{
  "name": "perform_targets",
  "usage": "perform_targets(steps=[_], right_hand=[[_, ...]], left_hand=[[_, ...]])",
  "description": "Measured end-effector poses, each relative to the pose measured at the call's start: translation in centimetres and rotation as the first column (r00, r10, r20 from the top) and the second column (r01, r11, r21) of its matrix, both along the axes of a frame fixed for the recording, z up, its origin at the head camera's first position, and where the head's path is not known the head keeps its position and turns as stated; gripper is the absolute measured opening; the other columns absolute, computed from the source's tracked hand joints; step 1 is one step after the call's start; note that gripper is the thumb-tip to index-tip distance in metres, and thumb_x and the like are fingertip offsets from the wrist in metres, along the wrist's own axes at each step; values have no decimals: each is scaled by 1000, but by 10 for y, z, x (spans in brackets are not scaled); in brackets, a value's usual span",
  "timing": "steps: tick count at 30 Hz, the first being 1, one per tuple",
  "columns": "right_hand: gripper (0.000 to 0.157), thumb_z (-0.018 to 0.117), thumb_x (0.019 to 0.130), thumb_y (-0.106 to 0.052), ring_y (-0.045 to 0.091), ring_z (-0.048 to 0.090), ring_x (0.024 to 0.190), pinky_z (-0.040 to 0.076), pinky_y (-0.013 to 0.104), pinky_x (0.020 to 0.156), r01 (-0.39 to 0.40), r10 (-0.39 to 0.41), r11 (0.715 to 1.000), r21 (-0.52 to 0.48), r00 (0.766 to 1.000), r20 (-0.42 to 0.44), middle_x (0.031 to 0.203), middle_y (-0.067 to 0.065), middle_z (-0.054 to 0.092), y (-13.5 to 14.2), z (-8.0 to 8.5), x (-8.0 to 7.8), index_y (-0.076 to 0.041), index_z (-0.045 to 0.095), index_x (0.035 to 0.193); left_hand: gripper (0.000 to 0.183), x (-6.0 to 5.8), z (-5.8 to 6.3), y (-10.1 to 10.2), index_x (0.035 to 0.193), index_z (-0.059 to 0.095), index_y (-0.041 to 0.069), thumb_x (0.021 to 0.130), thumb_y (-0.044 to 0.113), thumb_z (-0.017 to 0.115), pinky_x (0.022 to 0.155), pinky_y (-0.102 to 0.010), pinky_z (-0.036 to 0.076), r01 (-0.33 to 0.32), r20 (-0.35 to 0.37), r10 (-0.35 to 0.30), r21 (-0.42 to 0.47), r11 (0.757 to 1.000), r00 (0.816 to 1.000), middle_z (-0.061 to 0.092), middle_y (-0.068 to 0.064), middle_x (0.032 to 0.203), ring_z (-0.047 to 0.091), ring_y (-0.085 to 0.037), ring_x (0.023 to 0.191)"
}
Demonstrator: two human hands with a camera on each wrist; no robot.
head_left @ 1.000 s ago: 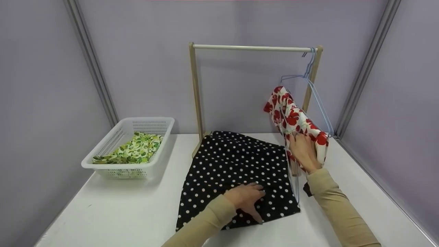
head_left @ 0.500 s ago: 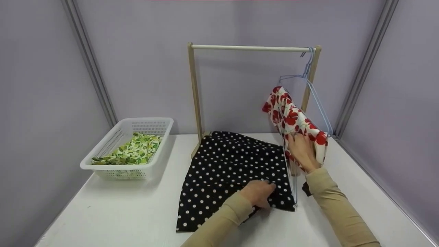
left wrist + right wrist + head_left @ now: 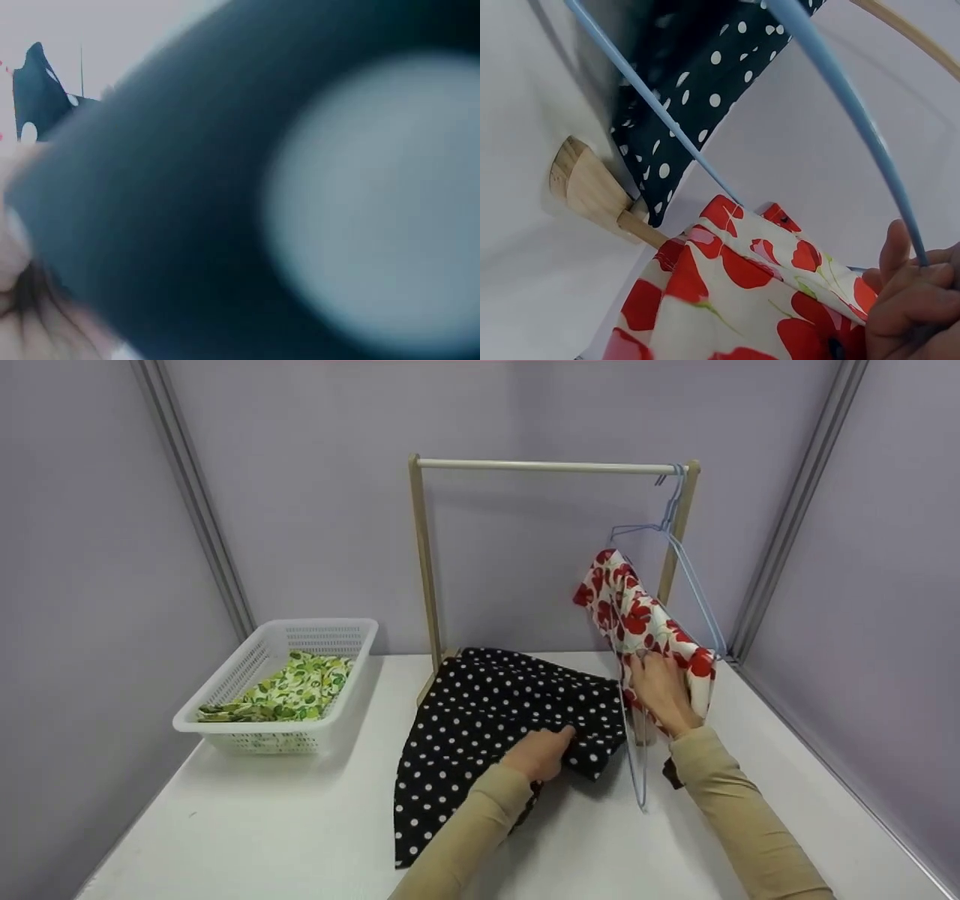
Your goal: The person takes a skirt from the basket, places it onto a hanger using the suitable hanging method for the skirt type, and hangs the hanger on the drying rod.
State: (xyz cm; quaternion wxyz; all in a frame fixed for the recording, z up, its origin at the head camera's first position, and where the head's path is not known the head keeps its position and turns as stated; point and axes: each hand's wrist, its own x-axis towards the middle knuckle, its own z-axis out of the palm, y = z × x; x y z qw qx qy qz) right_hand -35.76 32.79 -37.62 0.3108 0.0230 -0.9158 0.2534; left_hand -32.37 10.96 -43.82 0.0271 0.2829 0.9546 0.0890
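My left hand (image 3: 538, 754) grips the near part of a black polka-dot cloth (image 3: 480, 727), bunching it. In the left wrist view, the blurred cloth (image 3: 172, 187) fills most of the picture and hides much of that hand. Farther right, my right hand (image 3: 662, 694) holds a light blue wire hanger (image 3: 634, 769), its lower end pointing toward the table's front. Curled fingers (image 3: 915, 300) wrap the hanger wire (image 3: 855, 112) in the right wrist view. The cloth's right edge lies beside the hanger. Behind my right hand hangs a white cloth with red flowers (image 3: 637, 615).
A wooden rack with a white rail (image 3: 540, 465) stands at the back. At its right end hang blue hangers (image 3: 694, 577), one bearing the flowered cloth. A white plastic basket (image 3: 345, 712) on the left holds a green patterned cloth (image 3: 300, 686). Walls enclose the table (image 3: 262, 825).
My left hand slid right along the polka-dot cloth, then gripped it and drew its near right corner up and left, exposing the hanger's lower end. My right hand has stayed in place.
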Motion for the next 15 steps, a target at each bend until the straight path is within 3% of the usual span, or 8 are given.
perform_targets(steps=[3, 5, 6, 8, 12, 15], right_hand=[[39, 50, 100, -15, 27, 51, 56, 36, 33, 51, 6, -6, 1000, 6, 1000, 1, 62, 13, 55, 1, -1, -1, -2, 53, 63], [39, 50, 100, -15, 27, 49, 56, 34, 34, 51, 7, -7, 1000, 16, 1000, 4, 61, 12, 51, 2, -1, -2, -2, 51, 63], [39, 50, 100, -14, 27, 48, 56, 34, 34, 51, 6, -6, 1000, 21, 1000, 7, 61, 11, 50, 2, -1, -3, -2, 50, 63], [38, 49, 100, -14, 28, 48, 57, 34, 36, 52, 6, -7, 999, 31, 1000, 13, 62, 12, 50, 3, -1, -4, 0, 51, 64], [35, 49, 99, -11, 32, 51, 63, 40, 45, 58, 10, -11, 999, 44, 1000, 20, 66, 17, 54, 5, -1, -7, 3, 54, 68], [34, 50, 98, -11, 36, 55, 66, 43, 50, 61, 18, -19, 999, 48, 1000, 22, 69, 21, 58, 7, 0, -9, 4, 55, 68]], left_hand=[[52, -12, 3, -11, 150, 39, 21, 101, 5, 47, 101, -39, 50, -81, 70, 70, 173, 982, 995, 60, -13, 134, 60, -25, 119], [53, -19, 8, -19, 150, 40, 24, 101, 5, 46, 105, -43, 47, -136, 84, 117, 286, 949, 990, 56, -15, 138, 55, -29, 126], [54, -23, 10, -23, 150, 40, 23, 100, 3, 46, 101, -44, 50, -151, 81, 131, 343, 927, 988, 56, -18, 136, 58, -31, 121], [55, -30, 15, -33, 149, 43, 21, 98, 0, 46, 96, -44, 53, -156, 31, 158, 443, 883, 987, 59, -20, 130, 61, -32, 114], [56, -41, 21, -53, 145, 48, 18, 94, -6, 45, 74, -37, 57, -122, -77, 208, 599, 792, 975, 65, -20, 111, 62, -26, 83], [56, -45, 23, -65, 143, 50, 16, 92, -8, 45, 70, -35, 55, -110, -122, 252, 664, 740, 960, 66, -18, 108, 58, -24, 78]])
